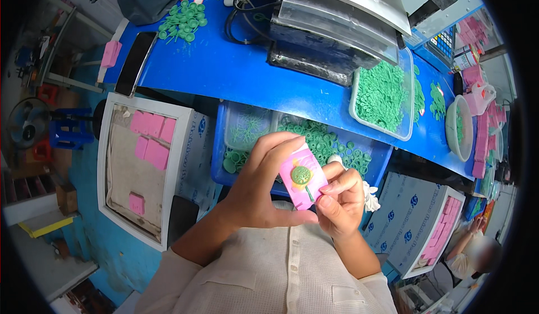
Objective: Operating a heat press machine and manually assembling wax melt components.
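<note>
A pink rubber-like mould block (pixel 316 172) is held up in front of my chest, tilted. On its face lies a round green patterned piece (pixel 301 175) with a thin stem pointing down and right. My left hand (pixel 261 182) curves around the block's left side, fingers at its top edge and thumb stretched out below. At the lower right edge, beside the stem's end, my right hand (pixel 343 196) pinches the block between thumb and fingertips. Whether those fingertips also touch the stem I cannot tell.
Beyond my hands, a blue bin (pixel 220 148) holds green pieces. The blue table (pixel 224 78) carries a black-and-silver machine (pixel 337 33), a clear tub (pixel 355 112) of green pieces and a phone (pixel 138 62). White-framed boxes with pink blocks flank me; another person (pixel 463 252) sits at right.
</note>
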A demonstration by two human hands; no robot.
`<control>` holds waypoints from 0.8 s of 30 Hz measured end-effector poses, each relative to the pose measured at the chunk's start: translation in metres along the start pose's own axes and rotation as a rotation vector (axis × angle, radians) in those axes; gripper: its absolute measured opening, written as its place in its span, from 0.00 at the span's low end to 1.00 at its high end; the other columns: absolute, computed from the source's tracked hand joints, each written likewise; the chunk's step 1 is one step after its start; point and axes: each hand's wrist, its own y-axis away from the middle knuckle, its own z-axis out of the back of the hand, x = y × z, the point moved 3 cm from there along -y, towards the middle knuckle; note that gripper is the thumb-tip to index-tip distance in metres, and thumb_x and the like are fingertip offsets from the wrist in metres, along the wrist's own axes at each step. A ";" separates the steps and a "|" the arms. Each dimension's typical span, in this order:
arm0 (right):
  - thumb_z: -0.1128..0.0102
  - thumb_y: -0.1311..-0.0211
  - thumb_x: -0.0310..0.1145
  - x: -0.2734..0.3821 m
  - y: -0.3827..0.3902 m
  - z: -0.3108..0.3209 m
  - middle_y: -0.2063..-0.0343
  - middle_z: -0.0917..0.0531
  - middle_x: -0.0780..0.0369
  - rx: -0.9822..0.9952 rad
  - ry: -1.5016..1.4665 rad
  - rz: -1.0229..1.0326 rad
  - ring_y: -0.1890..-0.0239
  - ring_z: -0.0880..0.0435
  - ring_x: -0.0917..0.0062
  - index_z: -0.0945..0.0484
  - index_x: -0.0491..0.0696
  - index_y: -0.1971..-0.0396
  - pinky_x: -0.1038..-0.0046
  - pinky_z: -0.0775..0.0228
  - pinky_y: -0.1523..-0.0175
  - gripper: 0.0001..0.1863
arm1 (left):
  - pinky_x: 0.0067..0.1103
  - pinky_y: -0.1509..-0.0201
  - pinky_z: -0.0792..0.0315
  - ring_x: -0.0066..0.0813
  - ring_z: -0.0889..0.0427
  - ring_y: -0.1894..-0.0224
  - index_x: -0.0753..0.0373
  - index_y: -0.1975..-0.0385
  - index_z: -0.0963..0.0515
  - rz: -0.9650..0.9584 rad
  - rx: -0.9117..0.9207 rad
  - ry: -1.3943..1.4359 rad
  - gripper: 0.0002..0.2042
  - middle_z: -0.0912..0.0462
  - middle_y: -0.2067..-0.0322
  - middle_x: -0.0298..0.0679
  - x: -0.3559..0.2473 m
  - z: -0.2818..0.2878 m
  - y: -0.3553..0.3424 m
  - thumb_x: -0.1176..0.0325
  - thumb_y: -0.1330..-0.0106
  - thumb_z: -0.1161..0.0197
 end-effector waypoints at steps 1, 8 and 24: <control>0.42 0.39 0.21 0.000 0.001 0.001 0.60 0.25 0.54 0.001 -0.001 0.000 0.60 0.26 0.76 0.31 0.43 0.63 0.72 0.32 0.53 0.08 | 0.31 0.45 0.33 0.42 0.29 0.47 0.68 0.40 0.35 0.050 0.043 0.035 0.50 0.31 0.49 0.50 0.002 -0.002 0.000 0.49 0.65 0.19; 0.42 0.39 0.20 0.008 0.000 -0.001 0.61 0.25 0.53 -0.001 0.042 -0.049 0.59 0.25 0.75 0.30 0.43 0.64 0.71 0.31 0.52 0.07 | 0.28 0.51 0.30 0.38 0.29 0.55 0.63 0.41 0.34 0.100 0.146 0.061 0.39 0.34 0.55 0.45 -0.001 -0.004 0.003 0.65 0.56 0.25; 0.32 0.49 0.24 0.028 -0.014 -0.017 0.58 0.23 0.48 0.198 1.291 0.214 0.57 0.20 0.56 0.28 0.40 0.66 0.63 0.26 0.56 0.13 | 0.29 0.56 0.30 0.40 0.28 0.59 0.67 0.42 0.33 0.073 0.069 -0.149 0.35 0.32 0.59 0.46 0.010 -0.008 0.018 0.70 0.53 0.27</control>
